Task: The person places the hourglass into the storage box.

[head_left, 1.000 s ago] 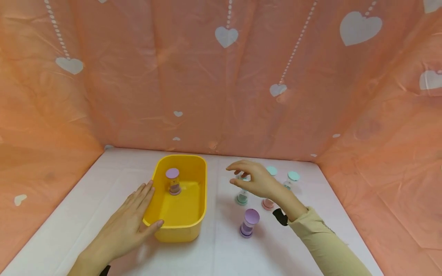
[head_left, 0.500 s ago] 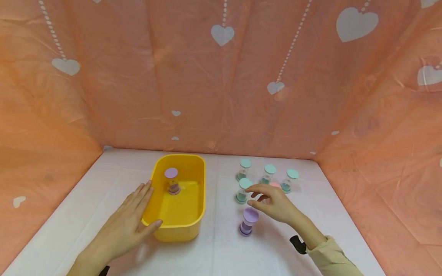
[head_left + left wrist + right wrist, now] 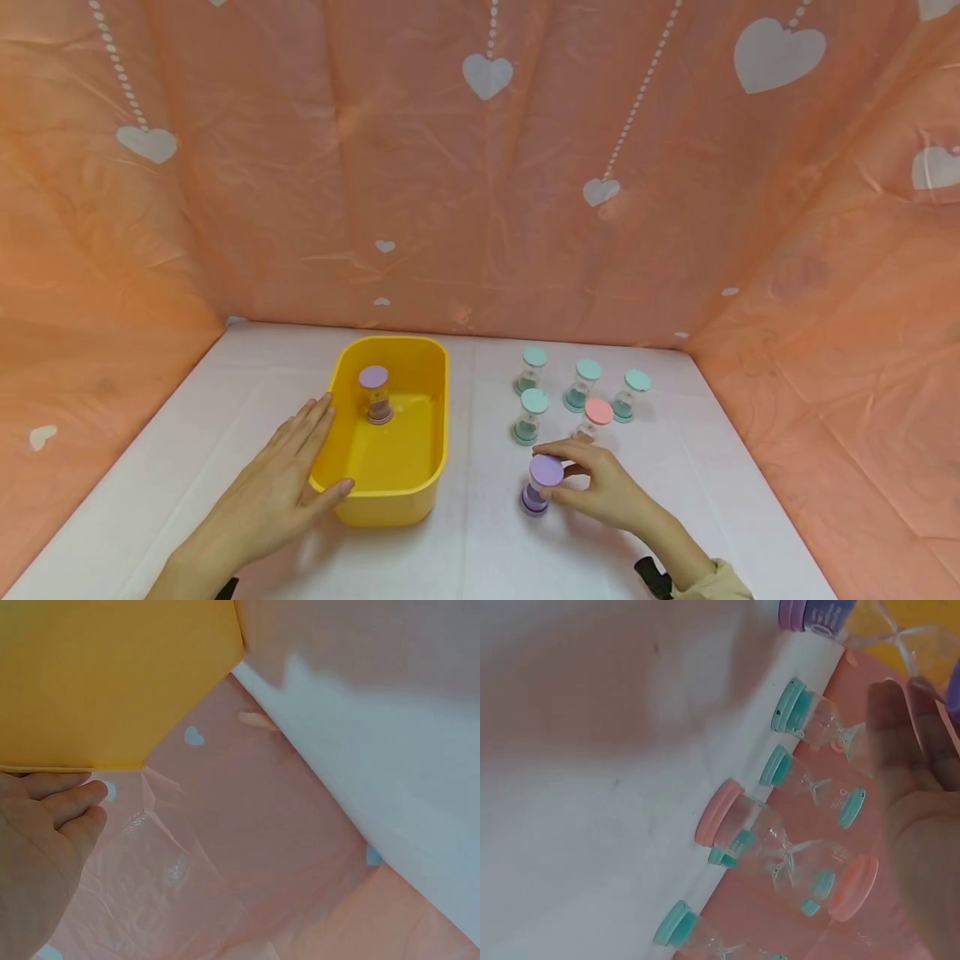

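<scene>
My left hand (image 3: 273,487) rests with straight fingers along the left rim of a yellow bin (image 3: 390,507), thumb at the near corner. Inside that bin stands an hourglass with a lilac cap (image 3: 373,377). My right hand (image 3: 603,492) holds a purple hourglass (image 3: 545,472) by its upper part, index finger over the far side and thumb on the near side. The purple hourglass stands upright on the white table, its base visible below the fingers. In the right wrist view, the fingers (image 3: 900,735) lie alongside its glass.
Beyond the right hand stands a pink-capped hourglass (image 3: 598,411), partly hidden by the hand. Several teal-capped hourglasses (image 3: 534,402) are grouped around it. A peach curtain with white hearts (image 3: 465,208) encloses the white table (image 3: 480,567) at the back and sides.
My right hand has come nearer and down from above the teal-capped hourglasses to the purple hourglass and now grips it. The left hand stays on the bin's rim.
</scene>
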{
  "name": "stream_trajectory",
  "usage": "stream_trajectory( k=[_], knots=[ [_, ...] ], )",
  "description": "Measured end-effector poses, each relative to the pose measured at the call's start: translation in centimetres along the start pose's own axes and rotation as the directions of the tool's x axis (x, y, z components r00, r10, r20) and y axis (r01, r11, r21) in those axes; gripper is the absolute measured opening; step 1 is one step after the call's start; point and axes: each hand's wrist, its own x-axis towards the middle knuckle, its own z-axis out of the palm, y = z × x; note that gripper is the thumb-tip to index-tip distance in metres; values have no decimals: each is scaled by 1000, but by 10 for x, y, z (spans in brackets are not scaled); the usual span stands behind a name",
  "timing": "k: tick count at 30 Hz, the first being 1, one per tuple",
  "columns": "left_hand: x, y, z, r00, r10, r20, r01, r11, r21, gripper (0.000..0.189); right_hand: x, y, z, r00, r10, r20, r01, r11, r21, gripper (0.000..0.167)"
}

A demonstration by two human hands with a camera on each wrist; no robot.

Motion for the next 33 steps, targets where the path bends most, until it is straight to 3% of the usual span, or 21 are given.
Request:
stream_trajectory(
  k=[25,33],
  knots=[
    [0,-1,0,1000,2,1,-2,1000,-5,92,-1,-3,5,997,71,-8,-70,991,116,45],
    [0,-1,0,1000,0,1,0,1000,-5,92,13,-11,2,996,43,-77,-36,996,88,47]
  ],
)
